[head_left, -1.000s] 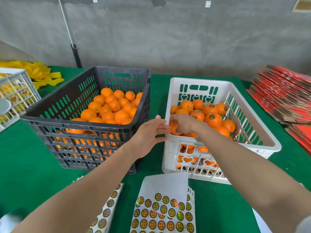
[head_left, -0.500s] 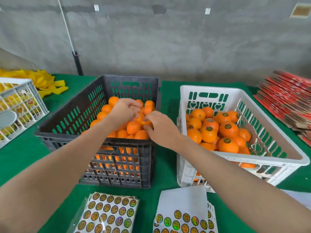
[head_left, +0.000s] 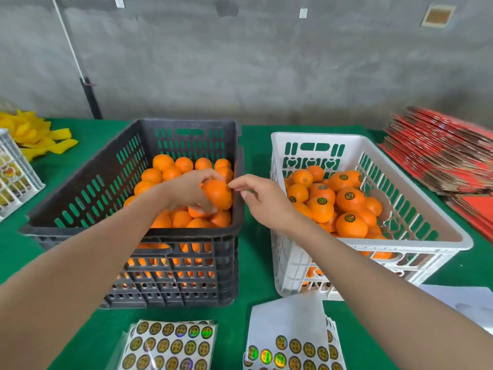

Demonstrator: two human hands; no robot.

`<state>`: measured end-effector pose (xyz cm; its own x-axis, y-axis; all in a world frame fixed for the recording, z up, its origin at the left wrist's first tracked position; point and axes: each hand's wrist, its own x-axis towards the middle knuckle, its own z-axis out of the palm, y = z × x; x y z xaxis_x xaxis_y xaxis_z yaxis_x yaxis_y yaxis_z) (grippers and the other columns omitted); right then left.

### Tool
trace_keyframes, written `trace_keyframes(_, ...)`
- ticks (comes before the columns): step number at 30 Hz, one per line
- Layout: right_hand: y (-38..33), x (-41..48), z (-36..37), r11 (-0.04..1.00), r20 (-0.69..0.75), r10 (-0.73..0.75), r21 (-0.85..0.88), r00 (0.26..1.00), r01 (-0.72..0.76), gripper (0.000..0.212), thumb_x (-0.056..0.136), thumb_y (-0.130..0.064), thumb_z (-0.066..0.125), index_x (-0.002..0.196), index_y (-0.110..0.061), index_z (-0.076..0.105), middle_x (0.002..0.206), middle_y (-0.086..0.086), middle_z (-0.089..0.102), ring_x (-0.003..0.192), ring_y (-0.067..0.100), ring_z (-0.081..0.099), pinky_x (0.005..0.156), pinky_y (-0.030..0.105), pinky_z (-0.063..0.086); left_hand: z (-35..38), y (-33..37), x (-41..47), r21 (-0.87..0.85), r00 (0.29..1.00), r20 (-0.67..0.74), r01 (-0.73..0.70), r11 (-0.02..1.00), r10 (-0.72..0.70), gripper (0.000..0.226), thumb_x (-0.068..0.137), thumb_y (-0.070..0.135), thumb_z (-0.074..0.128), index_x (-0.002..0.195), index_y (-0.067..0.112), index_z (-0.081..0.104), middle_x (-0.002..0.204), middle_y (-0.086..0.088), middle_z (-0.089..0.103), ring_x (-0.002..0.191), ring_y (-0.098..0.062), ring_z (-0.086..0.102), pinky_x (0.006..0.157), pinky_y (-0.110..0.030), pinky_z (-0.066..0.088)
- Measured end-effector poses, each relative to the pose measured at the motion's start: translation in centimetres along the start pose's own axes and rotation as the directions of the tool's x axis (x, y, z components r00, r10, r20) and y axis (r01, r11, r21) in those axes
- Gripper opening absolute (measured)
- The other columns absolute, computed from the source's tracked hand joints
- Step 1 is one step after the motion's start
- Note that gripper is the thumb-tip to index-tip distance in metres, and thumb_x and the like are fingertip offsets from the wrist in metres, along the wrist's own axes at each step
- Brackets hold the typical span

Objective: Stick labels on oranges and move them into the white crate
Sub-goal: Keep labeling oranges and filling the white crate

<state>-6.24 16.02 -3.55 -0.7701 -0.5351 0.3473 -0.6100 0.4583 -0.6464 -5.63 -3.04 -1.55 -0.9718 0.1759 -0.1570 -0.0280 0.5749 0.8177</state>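
Two hands meet over the right side of the dark grey slotted plastic crate point(head_left: 186, 124). The left hand point(head_left: 186, 188) grasps one round orange point(head_left: 217, 194), no label showing, raised above the loose fruit in that crate. The right hand point(head_left: 262, 201) has thumb and forefinger tips drawn together beside the orange; whether they pinch a label cannot be told. Step judged: labelling. Next move calls for a sticker pressed flat on the peel, then the orange carried right into the white slotted plastic crate point(head_left: 320, 137), among the labelled oranges point(head_left: 349, 200). Sheets of round gold stickers point(head_left: 170, 345) lie near.
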Motion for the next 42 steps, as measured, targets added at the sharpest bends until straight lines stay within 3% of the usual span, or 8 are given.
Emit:
trace_keyframes(5,0.6,-3.0,-1.4,0.960,-0.073,0.027,0.281,0.997,-0.005,0.029,0.098,0.003,0.036,0.118,0.000,0.057,0.116,0.009,0.059,0.112,0.022,0.057,0.098,0.024,0.046,-0.9,-0.5,-4.6,-0.457,0.981,-0.077,-0.193,0.868,0.177,0.079,0.050,-0.009,0.082,0.109,0.037,0.060,0.119,-0.004,0.058,0.103,-0.023,0.064,0.072,-0.031,0.057)
trace_keyframes(13,2.5,-10.4,-2.9,0.932,-0.114,0.071,0.363,0.991,-0.025,0.033,0.092,0.014,0.039,0.098,-0.007,0.064,0.085,0.005,0.065,0.082,0.020,0.064,0.073,0.020,0.053,6.6,2.3,-8.9,-0.643,0.945,-0.006,-0.254,0.722,0.328,0.073,0.063,-0.012,0.069,0.119,0.034,0.059,0.115,0.008,0.062,0.101,-0.032,0.066,0.072,-0.037,0.058)
trace_keyframes(18,8.2,-16.4,-1.6,0.897,0.108,0.433,-0.153,0.895,-0.416,0.017,0.088,-0.003,0.052,0.082,-0.014,0.063,0.085,-0.001,0.065,0.085,0.020,0.062,0.066,0.017,0.041,14.8,0.1,-8.9,-0.813,0.979,0.131,0.017,0.583,0.153,0.057,0.058,0.016,0.088,0.107,0.032,0.064,0.111,-0.004,0.063,0.090,-0.035,0.065,0.069,-0.032,0.057)
trace_keyframes(22,11.4,-19.5,0.6,0.719,0.197,0.682,-0.355,0.704,-0.598,0.030,0.089,-0.030,0.055,0.114,-0.015,0.050,0.113,0.005,0.061,0.105,0.026,0.057,0.082,0.029,0.046,19.5,-2.6,-8.0,-0.774,0.979,0.071,0.174,0.609,-0.189,0.042,0.072,0.030,0.074,0.112,0.037,0.062,0.124,-0.008,0.055,0.093,-0.032,0.061,0.069,-0.032,0.054)
trace_keyframes(25,12.1,-20.0,2.4,0.633,0.196,0.774,-0.201,0.602,-0.748,0.029,0.084,-0.037,0.060,0.109,-0.025,0.048,0.111,-0.004,0.056,0.110,0.022,0.051,0.091,0.033,0.044,21.1,-4.4,-7.9,-0.765,0.937,0.107,0.291,0.575,-0.332,0.066,0.066,0.021,0.076,0.128,0.017,0.052,0.118,-0.010,0.057,0.097,-0.027,0.058,0.066,-0.029,0.048)
trace_keyframes(29,11.9,-19.8,4.3,0.632,0.036,0.775,-0.062,0.631,-0.772,0.019,0.080,-0.019,0.062,0.092,-0.030,0.052,0.095,-0.013,0.055,0.101,0.017,0.056,0.089,0.034,0.046,21.7,-6.3,-8.0,-0.781,0.881,0.145,0.382,0.495,-0.451,0.058,0.067,0.017,0.075,0.118,0.004,0.053,0.108,-0.012,0.060,0.094,-0.024,0.058,0.068,-0.029,0.049)
trace_keyframes(34,11.6,-19.6,4.8,0.667,-0.009,0.726,0.248,0.687,-0.702,0.027,0.080,0.007,0.058,0.089,-0.019,0.057,0.098,-0.002,0.056,0.089,0.014,0.052,0.066,0.006,0.040,21.6,-7.2,-8.6,-0.803,0.842,0.241,0.452,0.388,-0.483,0.071,0.059,0.021,0.079,0.123,0.008,0.051,0.120,-0.017,0.054,0.099,-0.034,0.060,0.058,-0.030,0.053)
trace_keyframes(42,10.8,-18.7,2.6,0.298,0.239,0.732,0.729,0.638,-0.616,0.031,0.085,0.017,0.049,0.091,-0.012,0.059,0.109,0.018,0.056,0.094,0.032,0.056,0.087,0.043,0.048,20.1,-8.7,-10.3,-0.897,0.886,0.376,0.421,0.131,-0.272,0.107,0.028,0.021,0.099,0.123,0.011,0.052,0.108,-0.025,0.062,0.083,-0.041,0.066,0.050,-0.032,0.055)
